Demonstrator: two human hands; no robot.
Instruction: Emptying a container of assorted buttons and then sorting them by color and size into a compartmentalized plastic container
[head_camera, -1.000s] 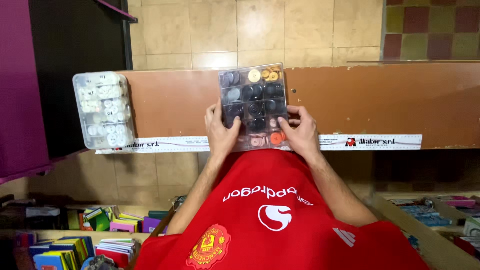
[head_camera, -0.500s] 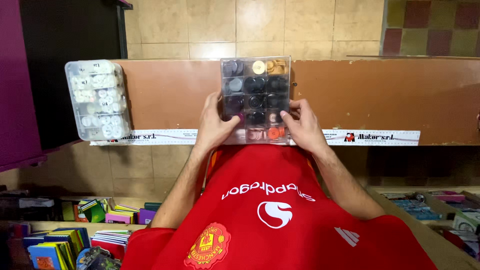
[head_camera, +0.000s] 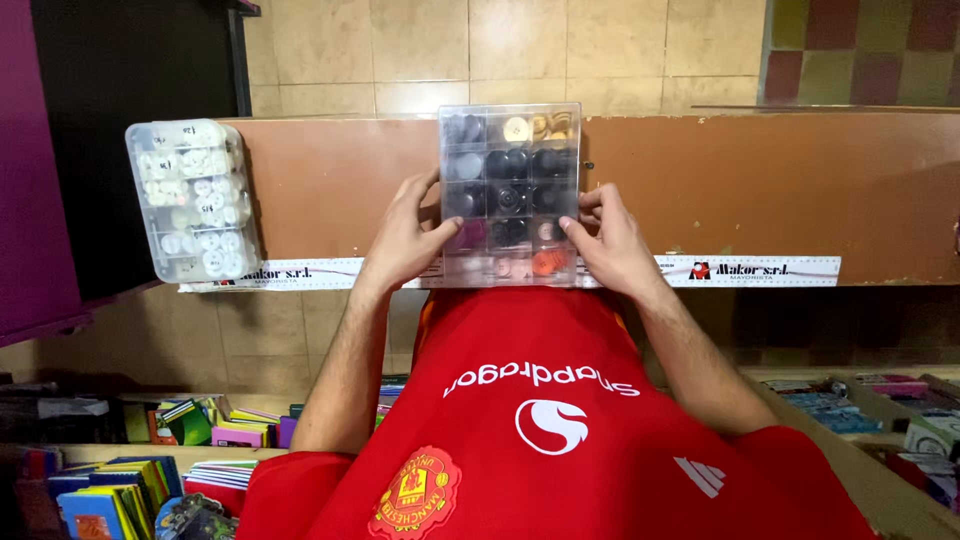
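**Button box held square on the counter**

Button box (head_camera: 510, 195) sits between my left hand (head_camera: 405, 240) and right hand (head_camera: 612, 238), each grip closed on a side edge, thumbs on the clear lid. I judge I'm steadying it; opening the lid looks likely next. Its long axis runs away from me across the brown counter (head_camera: 760, 190). A second box of white buttons (head_camera: 193, 198) lies well apart, left.

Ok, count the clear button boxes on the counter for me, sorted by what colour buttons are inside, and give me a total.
Box of dark and mixed-colour buttons, held between left hand and right hand: 1
Box of white buttons, lying apart at the counter's left end: 1
Total: 2 boxes
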